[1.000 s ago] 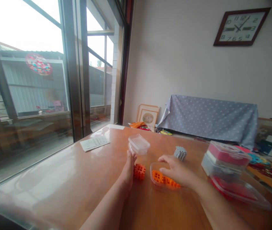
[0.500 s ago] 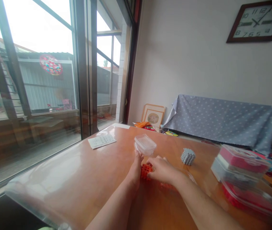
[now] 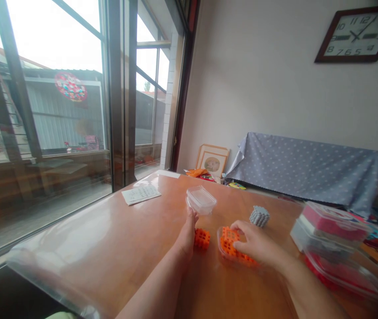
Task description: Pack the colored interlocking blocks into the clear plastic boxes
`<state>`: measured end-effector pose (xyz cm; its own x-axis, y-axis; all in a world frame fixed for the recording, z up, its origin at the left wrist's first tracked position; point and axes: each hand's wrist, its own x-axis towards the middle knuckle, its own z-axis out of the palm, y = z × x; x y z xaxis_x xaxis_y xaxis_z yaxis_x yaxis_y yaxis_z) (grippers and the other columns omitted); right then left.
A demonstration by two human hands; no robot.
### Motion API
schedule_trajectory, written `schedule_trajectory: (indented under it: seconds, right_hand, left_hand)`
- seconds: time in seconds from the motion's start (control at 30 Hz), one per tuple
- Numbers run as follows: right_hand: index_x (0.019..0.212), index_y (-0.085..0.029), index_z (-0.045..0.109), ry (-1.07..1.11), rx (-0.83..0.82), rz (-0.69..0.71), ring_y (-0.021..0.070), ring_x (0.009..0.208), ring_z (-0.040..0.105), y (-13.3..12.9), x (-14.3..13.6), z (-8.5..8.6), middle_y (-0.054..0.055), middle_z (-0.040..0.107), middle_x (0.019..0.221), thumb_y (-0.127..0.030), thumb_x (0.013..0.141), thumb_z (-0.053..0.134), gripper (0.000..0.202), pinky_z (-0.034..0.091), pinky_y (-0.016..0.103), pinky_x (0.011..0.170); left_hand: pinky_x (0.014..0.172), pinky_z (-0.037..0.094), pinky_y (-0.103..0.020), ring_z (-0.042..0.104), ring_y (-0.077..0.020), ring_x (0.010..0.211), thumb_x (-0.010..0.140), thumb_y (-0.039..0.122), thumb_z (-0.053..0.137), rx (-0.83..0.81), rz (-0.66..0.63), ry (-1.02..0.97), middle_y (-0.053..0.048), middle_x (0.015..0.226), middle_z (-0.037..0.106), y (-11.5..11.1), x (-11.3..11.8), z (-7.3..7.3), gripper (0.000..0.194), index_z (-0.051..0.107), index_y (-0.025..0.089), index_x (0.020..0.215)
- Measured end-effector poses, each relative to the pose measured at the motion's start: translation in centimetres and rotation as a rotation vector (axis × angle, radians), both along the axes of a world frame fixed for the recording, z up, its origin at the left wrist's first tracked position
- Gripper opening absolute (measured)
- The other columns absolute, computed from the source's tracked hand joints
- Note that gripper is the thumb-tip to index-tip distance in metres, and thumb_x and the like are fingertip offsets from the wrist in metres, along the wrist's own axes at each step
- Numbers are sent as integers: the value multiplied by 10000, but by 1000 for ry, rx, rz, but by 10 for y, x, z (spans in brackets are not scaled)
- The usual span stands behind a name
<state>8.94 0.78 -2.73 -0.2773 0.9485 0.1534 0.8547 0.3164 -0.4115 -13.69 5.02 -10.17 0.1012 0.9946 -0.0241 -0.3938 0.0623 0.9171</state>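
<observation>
My left hand (image 3: 188, 231) is upright on the table, its fingers partly hidden, closed against a small stack of orange grid-shaped plastic pieces (image 3: 202, 239). To the right, my right hand (image 3: 253, 241) has thumb and fingers on either side of an orange grid piece (image 3: 230, 235). That piece is at the left end of a clear plastic box (image 3: 220, 249), over more orange pieces (image 3: 242, 257) inside it. The right hand covers part of the box. Just beyond my left hand stands another clear plastic container (image 3: 201, 200).
A grey stack of similar pieces (image 3: 259, 216) stands beyond my right hand. Stacked plastic boxes (image 3: 331, 226) and a red-based box (image 3: 328, 270) fill the table's right side. A written paper sheet (image 3: 141, 193) lies left of centre. Windows (image 3: 72, 110) border the left.
My right hand has moved right, from the orange stack to the clear box of orange pieces. My left hand stays beside the stack. The view has shifted slightly.
</observation>
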Motion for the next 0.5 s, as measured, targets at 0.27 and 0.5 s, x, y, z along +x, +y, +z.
schedule_trajectory:
  seconds: [0.27,0.5]
  right_hand:
    - [1080,-222,645,80,-40,-31,248,1078,656,4,5,-21,66,717,1142,-280,759,650,327,476,335,909]
    - [1108,-241,669,51,64,3,241,1096,637,6,-32,2,68,706,1148,-334,818,633,306,448,339,949]
  left_hand:
    - [1275,103,-438,242,-269,1541,908,819,231,22,3,8,-131,1605,388,0,1,-3,919,348,192,1570]
    - [1274,110,-444,243,-292,1538,896,832,230,14,6,4,-134,1601,397,1,1,-2,937,355,190,1567]
